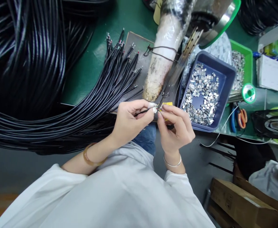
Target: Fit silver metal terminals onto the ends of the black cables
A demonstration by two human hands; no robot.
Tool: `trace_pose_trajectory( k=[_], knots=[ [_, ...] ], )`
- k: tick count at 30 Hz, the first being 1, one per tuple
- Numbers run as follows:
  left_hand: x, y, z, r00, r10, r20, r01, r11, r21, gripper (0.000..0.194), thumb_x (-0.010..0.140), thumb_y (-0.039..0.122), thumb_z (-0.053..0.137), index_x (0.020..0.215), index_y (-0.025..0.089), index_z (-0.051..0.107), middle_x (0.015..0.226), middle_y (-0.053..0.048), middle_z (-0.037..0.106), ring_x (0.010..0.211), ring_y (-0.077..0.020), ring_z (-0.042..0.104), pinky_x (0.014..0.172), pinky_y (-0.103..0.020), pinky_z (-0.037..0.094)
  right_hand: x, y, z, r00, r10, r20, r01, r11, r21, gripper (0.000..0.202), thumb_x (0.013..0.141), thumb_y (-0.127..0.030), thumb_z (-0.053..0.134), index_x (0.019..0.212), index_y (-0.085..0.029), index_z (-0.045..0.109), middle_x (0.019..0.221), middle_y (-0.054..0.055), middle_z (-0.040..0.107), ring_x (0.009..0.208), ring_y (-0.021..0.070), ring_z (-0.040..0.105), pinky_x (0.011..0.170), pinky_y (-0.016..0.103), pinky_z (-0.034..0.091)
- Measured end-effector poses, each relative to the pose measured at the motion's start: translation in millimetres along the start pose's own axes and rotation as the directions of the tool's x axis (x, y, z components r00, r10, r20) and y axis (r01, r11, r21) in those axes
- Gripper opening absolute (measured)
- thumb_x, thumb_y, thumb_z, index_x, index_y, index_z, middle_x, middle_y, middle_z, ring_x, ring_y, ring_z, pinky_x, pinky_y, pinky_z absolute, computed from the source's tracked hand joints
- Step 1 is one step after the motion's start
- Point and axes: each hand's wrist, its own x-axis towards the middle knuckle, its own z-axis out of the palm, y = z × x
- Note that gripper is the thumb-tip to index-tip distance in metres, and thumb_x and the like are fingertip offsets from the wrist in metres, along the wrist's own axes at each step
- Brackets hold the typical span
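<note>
My left hand (131,120), with white wraps on its fingertips, is closed on a black cable (142,111) near the cable's end. Close against it on the right, my right hand (177,126) pinches at the same spot; whatever its fingertips hold is too small to make out. Both hands meet just below the tip of a white wrapped tube (161,60) and beside a thin metal rod. A yellow piece (167,104) shows behind my right fingers. To the left lies a bundle of black cables (93,107) with stripped ends pointing up and right.
A blue tray (224,98) of small metal clips stands to the right, with a green tray (248,63) behind it. Solder spool (249,93), orange-handled tool (242,118) and a fan (275,124) lie further right. Large black cable coils (29,57) fill the left. A person sits at lower right near cardboard boxes (241,202).
</note>
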Motion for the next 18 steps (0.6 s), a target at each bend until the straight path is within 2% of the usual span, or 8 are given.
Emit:
trace_pose_trajectory(
  k=[7, 11, 13, 15, 18],
  knots=[
    [-4, -8, -5.7, 0.997, -0.043, 0.07, 0.044, 0.999, -0.019, 0.008, 0.08, 0.019, 0.07, 0.078, 0.017, 0.077, 0.059, 0.001, 0.058, 0.055, -0.0083, 0.05, 0.051, -0.018, 0.042, -9, 1, -2, 0.998, -0.059, 0.011, 0.059, 0.998, -0.014, 0.02, 0.082, -0.009, 0.07, 0.095, -0.022, 0.063, 0.104, 0.003, 0.077, 0.086, 0.0126, 0.075, 0.073, 0.023, 0.063],
    [-7, -6, -5.6, 0.992, -0.034, 0.12, 0.035, 0.999, -0.005, 0.01, 0.083, 0.021, 0.067, 0.078, 0.016, 0.074, 0.065, -0.001, 0.063, 0.056, -0.0083, 0.052, 0.052, -0.018, 0.042, -5, 2, -4, 0.998, 0.04, 0.042, -0.044, 0.996, 0.084, 0.02, 0.085, -0.008, 0.066, 0.1, -0.022, 0.062, 0.102, 0.003, 0.076, 0.088, 0.0132, 0.074, 0.072, 0.024, 0.062],
    [-9, -5, -6.7, 0.986, 0.024, 0.165, -0.032, 0.999, 0.044, 0.008, 0.084, 0.021, 0.067, 0.081, 0.016, 0.072, 0.066, 0.0, 0.063, 0.053, -0.0067, 0.048, 0.05, -0.018, 0.04, -1, 1, -5, 0.99, 0.112, 0.089, -0.124, 0.982, 0.144, 0.017, 0.088, -0.01, 0.063, 0.099, -0.023, 0.061, 0.097, 0.0, 0.074, 0.089, 0.0121, 0.074, 0.075, 0.024, 0.061],
    [-11, -5, -9.1, 0.971, 0.153, 0.181, -0.178, 0.976, 0.13, 0.005, 0.084, 0.019, 0.067, 0.084, 0.016, 0.071, 0.065, 0.002, 0.062, 0.051, -0.0053, 0.044, 0.049, -0.017, 0.037, 3, -1, -7, 0.974, 0.187, 0.125, -0.21, 0.954, 0.213, 0.011, 0.089, -0.012, 0.063, 0.094, -0.022, 0.06, 0.089, -0.003, 0.071, 0.085, 0.01, 0.072, 0.076, 0.022, 0.06],
    [-14, -6, -13.1, 0.924, 0.331, 0.193, -0.373, 0.891, 0.258, 0.005, 0.084, 0.015, 0.066, 0.087, 0.016, 0.07, 0.065, 0.003, 0.062, 0.051, -0.0049, 0.044, 0.051, -0.017, 0.038, 5, -3, -9, 0.942, 0.288, 0.171, -0.33, 0.883, 0.335, 0.008, 0.089, -0.014, 0.064, 0.088, -0.021, 0.059, 0.082, -0.005, 0.066, 0.08, 0.0082, 0.069, 0.071, 0.019, 0.058]
  ],
)
